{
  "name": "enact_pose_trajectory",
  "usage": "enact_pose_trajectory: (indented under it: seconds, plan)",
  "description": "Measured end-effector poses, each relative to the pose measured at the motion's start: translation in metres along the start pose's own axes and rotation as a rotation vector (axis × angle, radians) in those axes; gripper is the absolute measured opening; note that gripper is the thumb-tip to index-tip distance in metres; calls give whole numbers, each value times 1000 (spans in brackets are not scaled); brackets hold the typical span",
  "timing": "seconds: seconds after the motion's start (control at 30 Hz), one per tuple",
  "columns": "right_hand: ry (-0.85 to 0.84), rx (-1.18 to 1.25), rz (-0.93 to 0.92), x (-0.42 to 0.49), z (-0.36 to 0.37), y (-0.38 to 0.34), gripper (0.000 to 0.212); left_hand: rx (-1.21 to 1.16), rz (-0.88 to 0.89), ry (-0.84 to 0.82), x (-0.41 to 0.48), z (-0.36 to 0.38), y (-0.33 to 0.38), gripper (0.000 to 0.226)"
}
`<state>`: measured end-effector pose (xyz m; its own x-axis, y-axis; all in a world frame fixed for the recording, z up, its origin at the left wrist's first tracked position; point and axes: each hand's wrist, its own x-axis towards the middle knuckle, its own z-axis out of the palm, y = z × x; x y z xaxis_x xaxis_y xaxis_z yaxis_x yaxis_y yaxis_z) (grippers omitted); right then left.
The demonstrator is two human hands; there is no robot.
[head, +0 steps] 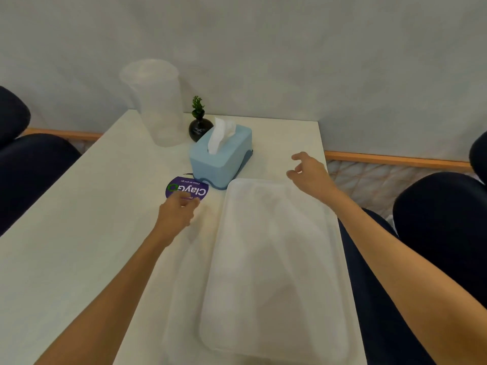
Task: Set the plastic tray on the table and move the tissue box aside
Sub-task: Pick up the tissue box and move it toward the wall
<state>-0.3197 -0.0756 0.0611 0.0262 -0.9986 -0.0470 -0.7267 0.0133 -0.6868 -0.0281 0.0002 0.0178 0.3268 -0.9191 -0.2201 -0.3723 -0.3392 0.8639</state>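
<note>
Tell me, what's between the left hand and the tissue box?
In the head view, only the purple round sticker lies between the left hand and the tissue box, flat on the table.

Two bare forearms in view, no sleeves visible up to frame edge. No watch, rings, bands or gloves on left hand or right hand. Dark navy trousers over the thigh, plain fabric, no visible markings or seams.
</note>
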Motion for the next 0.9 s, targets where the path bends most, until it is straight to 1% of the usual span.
enact_pose_trajectory:
  seconds: [0.13, 0.2, 0.23, 0.3, 0.47, 0.6, 0.73, 0.77, 0.8, 0.87, 0.9]
  plan:
    - [9, 78, -4, 51, 11, -35, 51, -254, -152, -56, 44, -6, 21, 49]
    - [-26, 164, 40, 80, 20, -51, 54, -337, -246, -87, 65, -6, 27, 61]
    - [-59, 238, 79, 94, 25, -58, 55, -366, -283, -102, 75, -6, 28, 63]
    - [-122, 373, 173, 119, 38, -70, 60, -389, -324, -145, 92, -6, 26, 62]
    - [-149, 500, 318, 163, 72, -79, 72, -392, -370, -222, 122, -6, 10, 60]
    - [-165, 574, 388, 176, 95, -72, 67, -421, -384, -268, 133, -3, -1, 51]
    - [-121, 569, 401, 178, 108, -67, 69, -510, -395, -292, 128, 7, 4, 24]
    - [-111, 568, 399, 177, 109, -68, 68, -501, -386, -295, 125, 9, 7, 23]
    - [-95, 570, 396, 176, 111, -69, 67, -475, -370, -301, 123, 10, 10, 30]
    - [-54, 579, 386, 177, 114, -70, 65, -429, -343, -293, 122, 15, 16, 66]
    - [-34, 584, 382, 176, 115, -70, 64, -418, -343, -285, 123, 17, 19, 79]
